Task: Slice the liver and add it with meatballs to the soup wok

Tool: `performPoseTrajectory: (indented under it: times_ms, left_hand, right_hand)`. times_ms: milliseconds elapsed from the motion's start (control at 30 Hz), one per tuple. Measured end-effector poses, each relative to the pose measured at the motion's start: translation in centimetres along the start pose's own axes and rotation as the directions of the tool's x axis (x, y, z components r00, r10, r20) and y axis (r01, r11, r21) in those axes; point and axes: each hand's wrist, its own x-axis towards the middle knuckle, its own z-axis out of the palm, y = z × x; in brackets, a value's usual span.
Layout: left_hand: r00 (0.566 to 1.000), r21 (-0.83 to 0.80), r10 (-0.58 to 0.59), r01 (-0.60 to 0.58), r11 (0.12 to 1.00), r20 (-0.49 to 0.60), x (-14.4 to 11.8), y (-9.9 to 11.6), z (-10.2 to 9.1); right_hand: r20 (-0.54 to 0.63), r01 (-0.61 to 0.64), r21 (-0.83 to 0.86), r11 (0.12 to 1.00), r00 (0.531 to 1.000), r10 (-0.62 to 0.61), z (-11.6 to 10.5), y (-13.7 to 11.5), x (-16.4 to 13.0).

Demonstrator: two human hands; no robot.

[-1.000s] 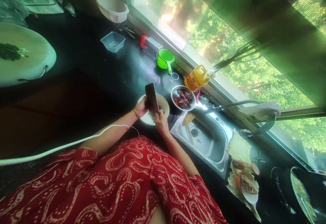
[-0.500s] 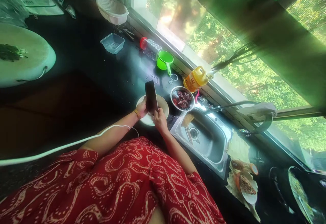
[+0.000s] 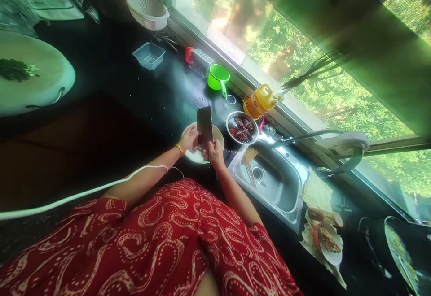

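A: Cleaver, one: gripped at its handle by right hand, blade upright over pale plate near sink.

B: Left hand?

A: Fingers curled on a small item on the plate; too small to identify. Cutting judged under way, unfinished. Steel bowl of dark red pieces stood just right.

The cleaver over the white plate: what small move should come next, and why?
Probably bring the cleaver down onto the food under the left hand. The right hand holds the blade raised over the white plate, and the left hand rests there.
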Motion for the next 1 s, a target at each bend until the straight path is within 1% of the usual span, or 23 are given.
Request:
performPoseTrajectory:
  times_ms: [100,133,200,233,300,367,400,433,500,567,600,633,667,700,733,800,833,867,933,1000]
  left_hand:
    - [0.988,0.178,0.152,-0.152,0.972,0.013,-0.8,0.1,0.3]
    - [0.982,0.216,0.185,-0.186,0.958,0.027,-1.0,0.1,0.4]
    - [0.98,0.252,0.198,-0.201,0.947,0.035,-1.3,0.2,0.2]
    - [0.982,0.266,0.186,-0.189,0.945,0.037,-1.3,0.3,0.0]
    - [0.987,0.293,0.147,-0.158,0.943,0.057,-1.0,0.9,-0.5]
    - [0.988,0.321,0.134,-0.151,0.935,0.076,-0.7,2.2,-1.2]
    - [0.986,0.345,0.141,-0.162,0.924,0.084,-0.5,3.2,-1.5]
    - [0.983,0.38,0.162,-0.184,0.906,0.091,-0.3,4.2,-1.8]
    - [0.963,0.466,0.229,-0.269,0.843,0.14,-0.2,6.4,-2.0]
    - [0.919,0.536,0.278,-0.389,0.749,0.278,-0.5,8.0,-1.6]
    - [0.888,0.555,0.273,-0.447,0.702,0.37,-0.8,8.4,-1.2]
    - [0.854,0.56,0.238,-0.49,0.668,0.463,-1.2,8.5,-0.6]
    - [0.822,0.555,0.173,-0.506,0.66,0.543,-1.7,8.4,0.0]
    - [0.799,0.549,0.092,-0.487,0.68,0.595,-2.1,8.0,0.7]
    - [0.785,0.543,0.009,-0.436,0.718,0.619,-2.5,7.5,1.4]
    - [0.776,0.536,-0.121,-0.304,0.788,0.619,-2.7,6.4,2.4]
    - [0.781,0.538,-0.153,-0.26,0.802,0.606,-2.6,6.0,2.8]
    - [0.792,0.546,-0.158,-0.247,0.8,0.59,-2.2,5.6,3.0]
    - [0.816,0.577,-0.108,-0.3,0.76,0.567,-0.8,5.3,3.5]
    - [0.82,0.612,-0.029,-0.403,0.681,0.572,1.0,4.8,4.5]
  right_hand:
    - [0.03,-0.083,0.078,0.993,0.996,0.081,-0.1,-0.3,-0.3]
    - [0.031,-0.093,0.094,0.991,0.995,0.091,-0.1,-0.3,-0.5]
    - [0.004,-0.076,0.086,0.993,0.997,0.076,-0.5,-0.2,-0.7]
    - [-0.019,-0.047,0.056,0.997,0.999,0.048,-0.9,0.0,-0.8]
    - [-0.073,0.041,-0.046,0.998,0.996,-0.045,-2.1,0.5,-1.0]
    - [-0.099,0.132,-0.189,0.973,0.983,-0.153,-3.8,1.1,-1.2]
    - [-0.094,0.174,-0.273,0.946,0.974,-0.206,-4.7,1.3,-1.3]
    - [-0.074,0.216,-0.361,0.907,0.963,-0.259,-5.8,1.6,-1.5]
    - [0.019,0.318,-0.536,0.782,0.93,-0.366,-7.7,2.1,-1.7]
    - [0.148,0.424,-0.658,0.622,0.883,-0.446,-9.0,2.4,-1.8]
    - [0.208,0.465,-0.692,0.552,0.861,-0.465,-9.3,2.6,-1.7]
    - [0.257,0.497,-0.712,0.497,0.842,-0.474,-9.4,2.7,-1.7]
    - [0.293,0.52,-0.722,0.457,0.828,-0.478,-9.4,2.8,-1.6]
    - [0.316,0.536,-0.726,0.431,0.817,-0.483,-9.2,2.9,-1.5]
    - [0.33,0.547,-0.726,0.416,0.809,-0.487,-9.0,3.0,-1.5]
    - [0.336,0.553,-0.728,0.404,0.802,-0.494,-8.9,3.4,-1.9]
    - [0.322,0.543,-0.735,0.406,0.807,-0.495,-9.1,3.8,-2.3]
    - [0.299,0.523,-0.745,0.415,0.816,-0.494,-9.6,4.3,-2.9]
    - [0.211,0.453,-0.769,0.452,0.846,-0.489,-11.0,5.5,-4.7]
    - [0.054,0.329,-0.79,0.518,0.878,-0.475,-12.9,7.2,-7.1]
